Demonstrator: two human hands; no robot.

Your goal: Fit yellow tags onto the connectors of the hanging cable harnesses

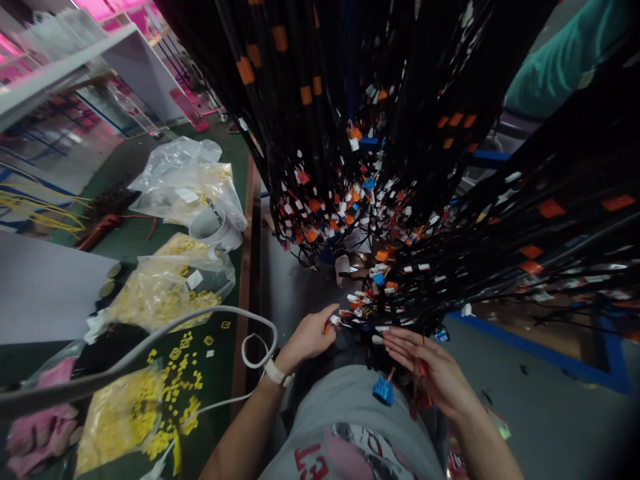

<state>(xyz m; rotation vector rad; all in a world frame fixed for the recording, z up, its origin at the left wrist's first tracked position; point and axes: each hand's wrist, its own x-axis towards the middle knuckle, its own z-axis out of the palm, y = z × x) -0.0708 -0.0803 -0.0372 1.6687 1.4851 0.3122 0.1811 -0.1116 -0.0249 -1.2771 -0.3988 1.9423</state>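
White connector sits pinched between fingers of the left hand.

Showing smooth plastic on the blue connector at lower centre, crinkled glossy plastic on bags at left, matt cloth on the shirt at bottom.

Head-worn view, facing forward, angled down

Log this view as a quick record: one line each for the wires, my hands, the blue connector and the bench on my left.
Wires: black bundles; ends white, orange, red, blue
Left hand: fingertips at a white connector
Right hand: fingers extended, beside the wires
Blue connector: in front of the grey shirt
Bench: green; holds yellow parts, bags, cup
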